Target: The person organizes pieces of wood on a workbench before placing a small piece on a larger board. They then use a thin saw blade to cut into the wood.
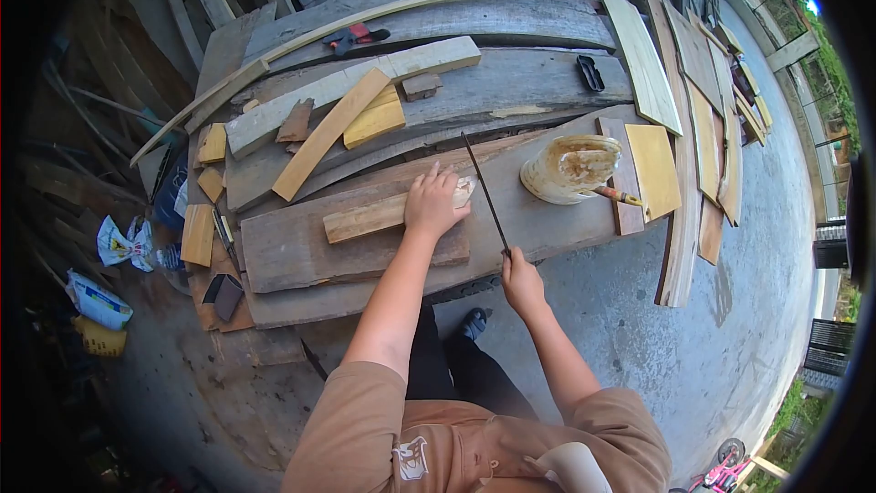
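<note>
My left hand [436, 205] is closed over a short light wooden block [365, 219] near its right end. That end looks pale and rough. The block lies on a brown board [292, 251] on top of the plank bench. My right hand [522, 281] grips the lower end of a long, thin, dark blade [484, 184], whose exact kind I cannot make out. The blade points away from me, just right of the block's pale end, with a small gap between them. Farther right stands a stained plastic tub [543, 178], with a brush [619, 194] beside its base.
Behind the block lie a tan wooden strip [330, 134], a long pale beam [342, 82] and a red-black clamp [356, 37]. A black plastic piece [591, 73] sits at the back right. Boards [680, 210] overhang the bench's right side. Bags [99, 299] are at left.
</note>
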Available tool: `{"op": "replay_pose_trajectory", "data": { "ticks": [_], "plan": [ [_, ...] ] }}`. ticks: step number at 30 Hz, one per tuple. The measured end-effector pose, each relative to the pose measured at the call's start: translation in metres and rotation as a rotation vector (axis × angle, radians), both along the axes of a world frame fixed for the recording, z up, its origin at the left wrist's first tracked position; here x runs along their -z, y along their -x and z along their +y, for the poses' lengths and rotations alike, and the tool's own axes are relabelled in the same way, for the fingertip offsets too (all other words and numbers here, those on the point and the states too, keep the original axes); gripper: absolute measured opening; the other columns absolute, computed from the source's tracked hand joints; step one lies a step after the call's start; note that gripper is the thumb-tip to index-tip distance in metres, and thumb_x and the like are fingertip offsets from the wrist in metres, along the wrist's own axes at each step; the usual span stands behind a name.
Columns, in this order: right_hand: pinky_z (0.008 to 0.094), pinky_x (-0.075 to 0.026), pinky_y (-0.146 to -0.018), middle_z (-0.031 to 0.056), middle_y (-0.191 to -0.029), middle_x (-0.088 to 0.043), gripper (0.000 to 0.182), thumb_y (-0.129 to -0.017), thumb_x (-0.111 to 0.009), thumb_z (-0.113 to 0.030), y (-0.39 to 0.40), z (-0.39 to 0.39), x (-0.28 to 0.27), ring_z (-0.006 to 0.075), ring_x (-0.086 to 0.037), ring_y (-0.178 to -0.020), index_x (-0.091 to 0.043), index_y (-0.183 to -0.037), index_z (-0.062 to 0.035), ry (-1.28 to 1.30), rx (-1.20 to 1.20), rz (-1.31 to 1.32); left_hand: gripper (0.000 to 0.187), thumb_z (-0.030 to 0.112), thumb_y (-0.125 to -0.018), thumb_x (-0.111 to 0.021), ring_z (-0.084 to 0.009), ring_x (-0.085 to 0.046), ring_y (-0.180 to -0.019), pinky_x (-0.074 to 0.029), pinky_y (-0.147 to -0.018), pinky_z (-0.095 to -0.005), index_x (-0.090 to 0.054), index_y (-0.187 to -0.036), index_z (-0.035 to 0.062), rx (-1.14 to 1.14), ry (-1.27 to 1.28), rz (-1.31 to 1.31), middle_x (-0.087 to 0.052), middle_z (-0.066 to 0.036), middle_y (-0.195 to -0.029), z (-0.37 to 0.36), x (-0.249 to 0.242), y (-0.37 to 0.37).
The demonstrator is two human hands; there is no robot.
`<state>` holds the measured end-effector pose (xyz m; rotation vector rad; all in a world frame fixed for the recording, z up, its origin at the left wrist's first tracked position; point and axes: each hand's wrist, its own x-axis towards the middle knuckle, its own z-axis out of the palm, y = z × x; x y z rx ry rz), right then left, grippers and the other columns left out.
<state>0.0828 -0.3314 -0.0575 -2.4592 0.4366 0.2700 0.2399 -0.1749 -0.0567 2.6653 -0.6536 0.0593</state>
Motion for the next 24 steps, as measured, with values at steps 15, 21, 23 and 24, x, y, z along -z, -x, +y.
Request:
{"op": "replay_pose_trajectory", "data": {
  "ticks": [15, 21, 23, 24],
  "plan": [
    [0.0524, -0.046, -0.065, 0.0248, -0.076, -0.062, 0.023, -0.091, -0.039, -0.026, -0.116, 0.013, -0.019, 0.0430, -0.060, -0.073, -0.049, -0.097, -0.0060, -0.003, -0.069, -0.076, 0.048, 0.034, -0.066, -0.071, -0.0256, -0.045, -0.122, -0.037, -0.096, -0.0392, -0.058, -0.102, 0.0068, 0.002, -0.001, -0.024, -0.055, -0.008, -0.122, 0.000, 0.000, 0.000],
    [0.0528, -0.046, -0.064, 0.0242, -0.075, -0.061, 0.022, -0.091, -0.040, -0.026, -0.066, 0.004, -0.021, 0.0429, -0.060, -0.071, -0.047, -0.095, -0.0059, 0.014, -0.048, 0.004, 0.050, 0.036, -0.065, -0.071, -0.0254, -0.044, -0.122, -0.037, -0.097, -0.0387, -0.058, -0.104, 0.0070, -0.007, -0.018, -0.012, -0.055, -0.008, -0.124, -0.001, 0.001, 0.000],
    [0.0531, -0.046, -0.063, 0.0240, -0.073, -0.061, 0.021, -0.091, -0.041, -0.026, -0.023, -0.003, -0.028, 0.0433, -0.059, -0.070, -0.047, -0.096, -0.0062, 0.018, -0.032, 0.050, 0.050, 0.036, -0.065, -0.071, -0.0253, -0.044, -0.122, -0.036, -0.097, -0.0387, -0.058, -0.104, 0.0071, -0.009, -0.025, -0.009, -0.054, -0.008, -0.124, -0.001, 0.001, 0.000],
    [0.0533, -0.046, -0.063, 0.0241, -0.072, -0.061, 0.021, -0.091, -0.041, -0.026, -0.004, -0.006, -0.033, 0.0435, -0.059, -0.070, -0.046, -0.096, -0.0063, 0.021, -0.021, 0.069, 0.050, 0.036, -0.066, -0.071, -0.0253, -0.044, -0.123, -0.036, -0.097, -0.0386, -0.058, -0.104, 0.0072, -0.008, -0.028, -0.010, -0.054, -0.008, -0.124, -0.001, 0.000, 0.000]
  ]
}}
